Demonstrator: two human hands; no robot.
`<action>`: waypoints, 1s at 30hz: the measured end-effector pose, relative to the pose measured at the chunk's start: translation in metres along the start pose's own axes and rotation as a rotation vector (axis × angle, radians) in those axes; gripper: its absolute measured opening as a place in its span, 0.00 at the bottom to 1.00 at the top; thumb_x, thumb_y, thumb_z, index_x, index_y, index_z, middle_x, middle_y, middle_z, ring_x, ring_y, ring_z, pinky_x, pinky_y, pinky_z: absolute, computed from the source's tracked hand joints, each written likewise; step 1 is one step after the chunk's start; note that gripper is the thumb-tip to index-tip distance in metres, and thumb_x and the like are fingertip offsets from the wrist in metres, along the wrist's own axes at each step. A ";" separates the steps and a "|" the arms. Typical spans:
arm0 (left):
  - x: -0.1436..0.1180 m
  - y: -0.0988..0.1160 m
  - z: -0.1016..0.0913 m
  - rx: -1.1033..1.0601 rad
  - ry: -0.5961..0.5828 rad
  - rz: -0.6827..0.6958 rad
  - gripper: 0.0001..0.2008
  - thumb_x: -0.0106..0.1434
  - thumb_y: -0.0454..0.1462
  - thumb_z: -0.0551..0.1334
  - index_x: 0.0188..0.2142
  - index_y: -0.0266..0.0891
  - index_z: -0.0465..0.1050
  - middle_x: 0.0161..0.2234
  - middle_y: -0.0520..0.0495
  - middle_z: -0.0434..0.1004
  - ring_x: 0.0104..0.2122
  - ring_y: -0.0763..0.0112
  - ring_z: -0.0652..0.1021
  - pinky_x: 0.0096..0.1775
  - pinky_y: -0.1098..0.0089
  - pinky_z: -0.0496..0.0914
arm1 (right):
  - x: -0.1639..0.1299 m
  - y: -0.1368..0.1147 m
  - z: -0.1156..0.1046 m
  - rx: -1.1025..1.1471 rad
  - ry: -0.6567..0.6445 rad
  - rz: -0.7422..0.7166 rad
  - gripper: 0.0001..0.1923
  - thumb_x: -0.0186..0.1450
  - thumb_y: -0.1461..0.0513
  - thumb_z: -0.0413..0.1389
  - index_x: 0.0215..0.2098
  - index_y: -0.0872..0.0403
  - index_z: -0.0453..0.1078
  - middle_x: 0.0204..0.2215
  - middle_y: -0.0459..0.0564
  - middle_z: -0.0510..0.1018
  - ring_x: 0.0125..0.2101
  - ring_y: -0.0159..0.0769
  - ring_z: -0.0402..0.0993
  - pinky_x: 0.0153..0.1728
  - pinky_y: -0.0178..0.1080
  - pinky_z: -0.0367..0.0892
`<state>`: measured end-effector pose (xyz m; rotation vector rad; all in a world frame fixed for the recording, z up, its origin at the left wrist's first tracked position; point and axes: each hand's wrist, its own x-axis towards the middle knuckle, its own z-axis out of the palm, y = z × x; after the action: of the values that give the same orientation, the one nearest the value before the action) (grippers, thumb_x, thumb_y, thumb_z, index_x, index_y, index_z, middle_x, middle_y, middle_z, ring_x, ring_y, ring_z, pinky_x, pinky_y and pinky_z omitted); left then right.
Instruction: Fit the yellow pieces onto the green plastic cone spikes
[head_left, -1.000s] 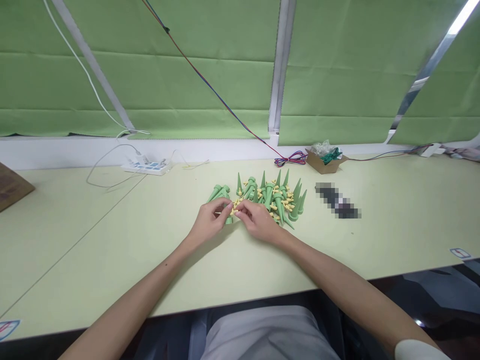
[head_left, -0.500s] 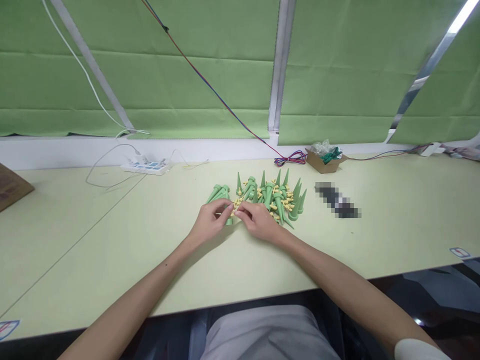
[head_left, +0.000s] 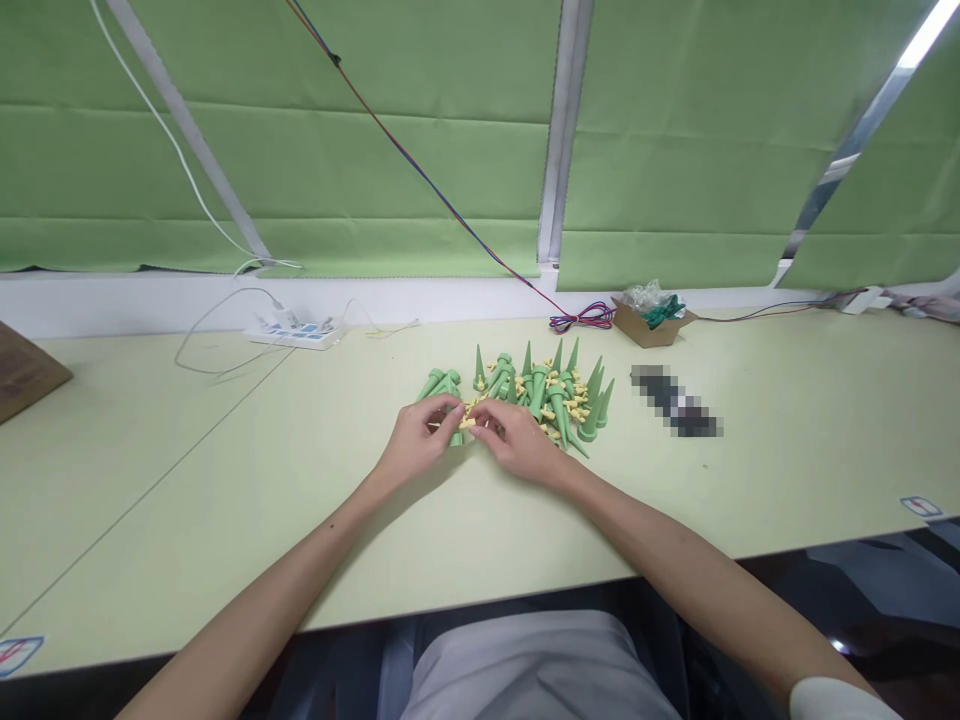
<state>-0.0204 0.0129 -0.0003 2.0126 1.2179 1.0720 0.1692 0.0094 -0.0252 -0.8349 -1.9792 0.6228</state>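
Over the table's middle, my left hand (head_left: pixel 420 436) and my right hand (head_left: pixel 517 442) nearly meet at the fingertips. Both are closed in a pinch around a small yellow plastic piece (head_left: pixel 468 423), mostly covered by the fingers. Just behind the right hand lies a heap of green plastic cone spikes (head_left: pixel 537 392) with several small yellow plastic parts (head_left: pixel 576 408) scattered among them. Some spikes stand point up; others lie tilted. A smaller group of green spikes (head_left: pixel 442 382) rests behind my left fingers, partly hidden by them.
A small cardboard box (head_left: pixel 646 332) with clear and green plastic stands at the back, beside coiled red and blue wire (head_left: pixel 582 318). A white power strip (head_left: pixel 296 334) is at the back left. A blurred dark object (head_left: pixel 675 402) lies right of the heap. Brown cardboard (head_left: pixel 28 372) sits far left.
The fingertips have parted slightly, and more of the yellow piece between them shows. The heap of spikes is unchanged.
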 end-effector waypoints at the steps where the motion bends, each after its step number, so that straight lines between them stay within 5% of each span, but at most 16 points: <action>1: 0.000 0.000 0.000 0.002 -0.004 0.003 0.15 0.67 0.46 0.59 0.35 0.37 0.76 0.31 0.47 0.78 0.26 0.71 0.73 0.28 0.72 0.67 | 0.000 0.001 0.000 -0.003 -0.002 -0.004 0.04 0.70 0.63 0.54 0.42 0.54 0.69 0.35 0.48 0.77 0.33 0.34 0.71 0.35 0.36 0.64; 19: -0.001 0.000 0.001 0.013 -0.018 0.003 0.15 0.68 0.46 0.59 0.35 0.38 0.77 0.31 0.48 0.78 0.25 0.71 0.73 0.26 0.72 0.66 | -0.001 0.002 0.000 0.015 -0.004 -0.016 0.05 0.71 0.61 0.53 0.36 0.53 0.66 0.26 0.43 0.71 0.27 0.32 0.67 0.33 0.35 0.60; 30: -0.001 -0.004 0.001 0.126 0.008 0.128 0.15 0.69 0.45 0.58 0.35 0.38 0.77 0.33 0.48 0.80 0.30 0.69 0.76 0.32 0.69 0.70 | -0.002 0.003 0.000 -0.016 -0.020 -0.013 0.07 0.71 0.61 0.53 0.34 0.53 0.66 0.24 0.41 0.68 0.24 0.30 0.62 0.29 0.34 0.57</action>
<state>-0.0221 0.0139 -0.0042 2.2096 1.2019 1.0882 0.1706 0.0099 -0.0280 -0.8283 -2.0088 0.6110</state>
